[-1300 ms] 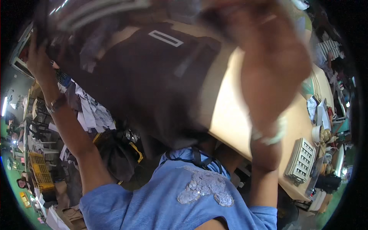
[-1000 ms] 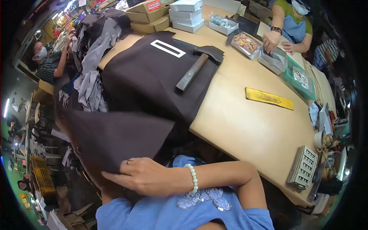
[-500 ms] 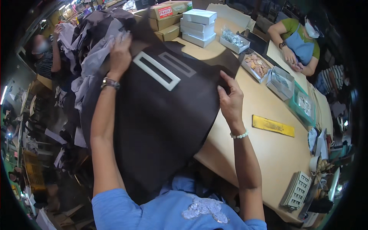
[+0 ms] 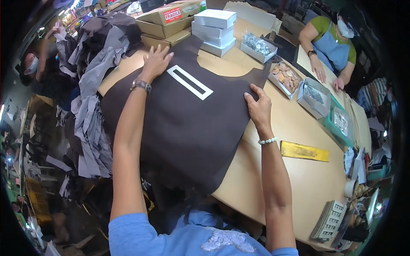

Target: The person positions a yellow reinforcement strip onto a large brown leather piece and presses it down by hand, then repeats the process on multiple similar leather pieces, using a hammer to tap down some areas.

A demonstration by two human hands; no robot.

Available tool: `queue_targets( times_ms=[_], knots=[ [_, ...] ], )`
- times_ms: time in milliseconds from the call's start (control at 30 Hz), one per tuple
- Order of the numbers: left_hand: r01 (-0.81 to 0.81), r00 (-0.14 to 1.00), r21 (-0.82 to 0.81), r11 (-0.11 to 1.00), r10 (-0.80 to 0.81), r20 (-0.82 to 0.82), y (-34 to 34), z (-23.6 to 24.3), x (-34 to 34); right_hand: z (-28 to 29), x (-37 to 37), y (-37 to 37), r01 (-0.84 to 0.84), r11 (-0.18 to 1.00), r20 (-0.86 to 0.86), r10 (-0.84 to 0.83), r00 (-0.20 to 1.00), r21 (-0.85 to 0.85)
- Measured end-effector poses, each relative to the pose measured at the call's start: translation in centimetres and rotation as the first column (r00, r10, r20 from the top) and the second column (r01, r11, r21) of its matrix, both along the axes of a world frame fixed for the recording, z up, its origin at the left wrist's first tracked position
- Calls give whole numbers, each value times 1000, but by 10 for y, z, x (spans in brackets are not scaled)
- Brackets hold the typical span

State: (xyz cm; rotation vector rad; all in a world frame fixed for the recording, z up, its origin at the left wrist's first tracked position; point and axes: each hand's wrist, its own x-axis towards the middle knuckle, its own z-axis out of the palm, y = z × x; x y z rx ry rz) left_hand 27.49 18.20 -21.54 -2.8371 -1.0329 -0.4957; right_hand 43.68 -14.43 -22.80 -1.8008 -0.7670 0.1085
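While both hands attend its borders, one dark cloth lies across the surface, covering part of the near edge. Left hand: fingers spread, on the cloth's upper left. Right hand: thumb and forefinger parted at the cloth's right edge; whether they pinch it, cannot tell. White frame: on the cloth, upper middle. Yellow bar: right of the cloth, apart. White boxes, stacked: beyond the cloth. Grey fabric, heaped: left of the cloth.
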Motion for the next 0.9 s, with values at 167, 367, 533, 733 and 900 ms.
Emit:
queue_targets(
  times_ms=[167,367,533,733,900],
  knots=[
    [-55,997,-374,926,29,-74,-18,-22,-10,-6,6,3,-5,1000,2,5,1000,-9],
    [-79,993,-314,946,45,-112,-22,-24,-27,-1,2,5,-24,998,48,27,998,-62],
    [-30,986,-286,958,-19,-167,-20,-15,-23,-1,4,8,-1,995,41,6,999,-104],
    [-58,996,-98,994,51,-75,-32,-8,-16,-1,3,12,-1,994,21,3,1000,-106],
    [22,999,-52,998,-23,-28,-91,-7,-1,-3,10,7,-12,997,-51,8,999,-74]
  ],
)
